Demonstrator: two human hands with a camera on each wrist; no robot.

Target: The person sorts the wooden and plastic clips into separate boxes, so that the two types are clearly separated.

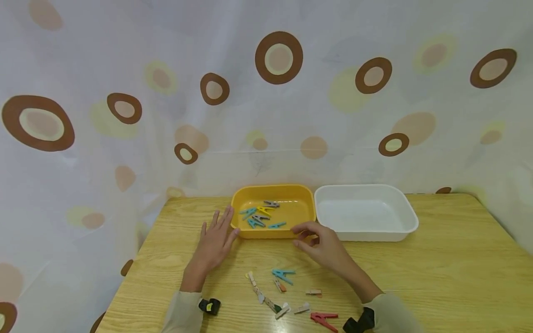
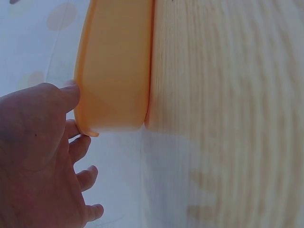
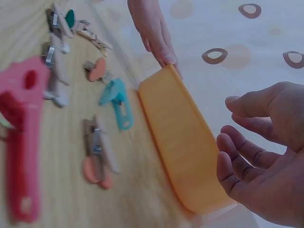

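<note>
The yellow tray [image 1: 266,235] sits at the far side of the table [image 1: 458,259], left of its middle. My left hand [image 1: 214,244] is at its left end, fingers straight and spread apart, with the thumb at the near left corner; I touch the rim there without closing round it. My right hand [image 1: 324,244] is by the near right corner, fingers loosely bent, thumb and fingertips apart, nothing between them. Whether a fingertip brushes the rim I cannot tell.

Inside the tray, mostly toward the left, lie plastic clips: a yellow clip [image 1: 265,211], two grey ones and three blue ones, one of the blue apart from the bunch near the front wall.

Nearer to me, between my forearms, another blue clip [image 1: 283,274] lies on the wood, with a red clip [image 1: 324,319] nearer still and to the right. Around and between them are small wooden pegs [image 1: 301,308], some with coloured shapes on them, including a green one.

Just right of the yellow tray stands a white tray [image 1: 366,215]. I wear pale sleeves [image 1: 182,312] and a dark device [image 1: 210,306] at each wrist. Behind everything hangs a pale sheet [image 1: 250,120] patterned with brown rings and soft spots.
</note>
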